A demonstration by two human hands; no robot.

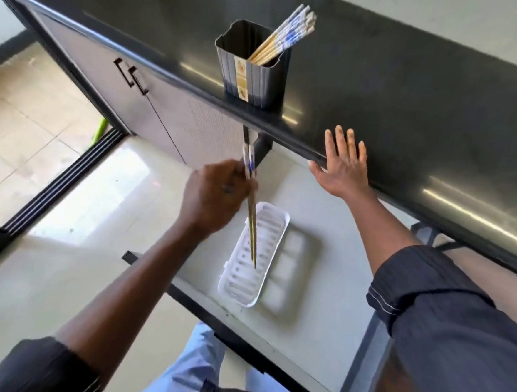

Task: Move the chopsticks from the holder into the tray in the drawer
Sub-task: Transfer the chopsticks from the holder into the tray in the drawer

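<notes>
A dark ribbed holder (253, 73) stands near the front edge of the black counter, with several blue-and-white-topped chopsticks (288, 34) leaning to its right side. My left hand (213, 195) is closed on a pair of chopsticks (252, 223), held steeply, tips down over the white slotted tray (273, 249) that lies in the open drawer (312, 331). The tips hover just above the tray's middle. My right hand (342, 165) rests flat with fingers spread on the counter's front edge, holding nothing.
The black counter (411, 99) runs diagonally across the top. Cabinet doors with black handles (131, 76) are to the left. The drawer's dark front rim (200, 308) is near my legs. Pale tiled floor lies at the left.
</notes>
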